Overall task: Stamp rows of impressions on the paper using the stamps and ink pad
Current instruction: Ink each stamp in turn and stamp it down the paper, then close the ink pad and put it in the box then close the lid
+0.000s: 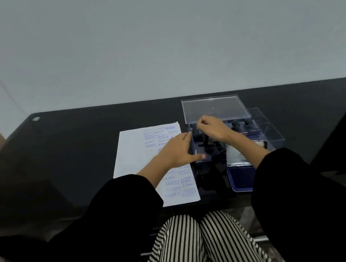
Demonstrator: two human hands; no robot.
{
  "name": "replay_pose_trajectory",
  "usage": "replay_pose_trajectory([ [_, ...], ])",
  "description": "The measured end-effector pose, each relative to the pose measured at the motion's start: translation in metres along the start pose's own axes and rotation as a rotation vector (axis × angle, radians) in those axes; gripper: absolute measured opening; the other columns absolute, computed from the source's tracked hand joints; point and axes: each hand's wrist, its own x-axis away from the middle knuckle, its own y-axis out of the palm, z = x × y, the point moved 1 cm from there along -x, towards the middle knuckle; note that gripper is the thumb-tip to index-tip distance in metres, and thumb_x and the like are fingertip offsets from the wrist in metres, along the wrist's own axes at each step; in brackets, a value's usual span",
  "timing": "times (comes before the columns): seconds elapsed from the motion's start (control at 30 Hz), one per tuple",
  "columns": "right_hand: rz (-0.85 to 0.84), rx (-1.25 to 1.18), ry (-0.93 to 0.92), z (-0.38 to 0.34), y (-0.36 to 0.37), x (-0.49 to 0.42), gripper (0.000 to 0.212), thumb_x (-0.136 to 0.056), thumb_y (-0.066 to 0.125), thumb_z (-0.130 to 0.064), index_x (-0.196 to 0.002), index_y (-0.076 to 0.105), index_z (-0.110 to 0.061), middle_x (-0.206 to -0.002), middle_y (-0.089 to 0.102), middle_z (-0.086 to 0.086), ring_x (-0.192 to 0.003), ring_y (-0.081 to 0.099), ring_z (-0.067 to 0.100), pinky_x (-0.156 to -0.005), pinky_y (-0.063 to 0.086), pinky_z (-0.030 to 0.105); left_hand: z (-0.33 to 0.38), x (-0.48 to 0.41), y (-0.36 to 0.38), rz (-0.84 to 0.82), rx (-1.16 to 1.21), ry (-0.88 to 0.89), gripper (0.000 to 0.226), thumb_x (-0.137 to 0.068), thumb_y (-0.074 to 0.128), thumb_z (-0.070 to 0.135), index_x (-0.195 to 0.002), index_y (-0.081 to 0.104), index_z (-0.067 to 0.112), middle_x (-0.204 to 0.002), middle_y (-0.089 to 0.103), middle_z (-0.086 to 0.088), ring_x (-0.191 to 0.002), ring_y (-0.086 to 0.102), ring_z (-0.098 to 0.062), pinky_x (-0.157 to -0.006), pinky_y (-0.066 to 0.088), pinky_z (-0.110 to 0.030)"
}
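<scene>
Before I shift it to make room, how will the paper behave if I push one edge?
Probably floppy: the paper is one thin sheet lying flat, so a pushed edge may buckle. It likely slides easily on the glossy table. The left hand resting on it should pin it.

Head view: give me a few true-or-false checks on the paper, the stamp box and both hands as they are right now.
1. The paper already carries blue impressions. True.
2. The clear stamp box sits to the left of the paper. False: it sits to the right of it.
3. The left hand rests on the paper with its fingers straight. True.
4. The box lid is closed. False: it stands open at the back of the box.
5. The right hand is pressing a stamp onto the paper. False: it is over the box compartments with its fingers curled.
</scene>
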Motion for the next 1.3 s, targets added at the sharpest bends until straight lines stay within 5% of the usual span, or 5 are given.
replay_pose_trajectory([
  [0.3,-0.189,-0.005,0.089,0.012,0.009,-0.003,0.018,-0.093,0.054,-0.018,-0.099,0.039,-0.009,-0.079,0.047,-0.002,-0.061,0.049,0.012,-0.051,0.042,0.02,-0.001,-0.002,0.009,-0.002,0.019,-0.016,0.084,-0.09,0.052,0.049,-0.149,0.013,0.004,-0.154,0.023,-0.011,-0.14,0.026,-0.024,-0.113,0.024,-0.03],
  [0.57,-0.094,0.008,0.09,0.022,0.012,-0.01,0.018,-0.085,0.067,-0.019,-0.096,0.059,-0.007,-0.094,0.062,0.014,-0.067,0.058,0.017,-0.043,0.051,0.017,-0.003,0.0,0.011,0.011,0.033,-0.017,0.081,-0.091,0.05,0.048,-0.15,0.011,0.007,-0.156,0.02,-0.009,-0.142,0.023,-0.022,-0.114,0.023,-0.031],
  [0.87,0.024,0.25,-0.017,0.026,0.002,-0.005,0.029,-0.083,0.069,-0.024,-0.106,0.067,-0.005,-0.103,0.07,0.013,-0.096,0.065,0.023,-0.086,0.052,0.035,0.006,0.003,0.001,0.039,-0.023,-0.009,0.073,-0.092,0.05,0.044,-0.147,0.02,0.007,-0.152,0.029,-0.01,-0.138,0.031,-0.024,-0.111,0.028,-0.034],
  [1.3,-0.012,0.35,0.101,0.057,-0.094,0.055,0.036,-0.088,0.061,-0.036,-0.107,0.068,-0.006,-0.115,0.066,0.012,-0.108,0.059,0.025,-0.092,0.044,0.032,0.076,-0.018,-0.008,0.051,0.033,0.119,0.039,-0.091,0.051,0.018,-0.128,0.052,0.006,-0.119,0.054,-0.017,-0.111,0.052,-0.031,-0.094,0.043,-0.037],
])
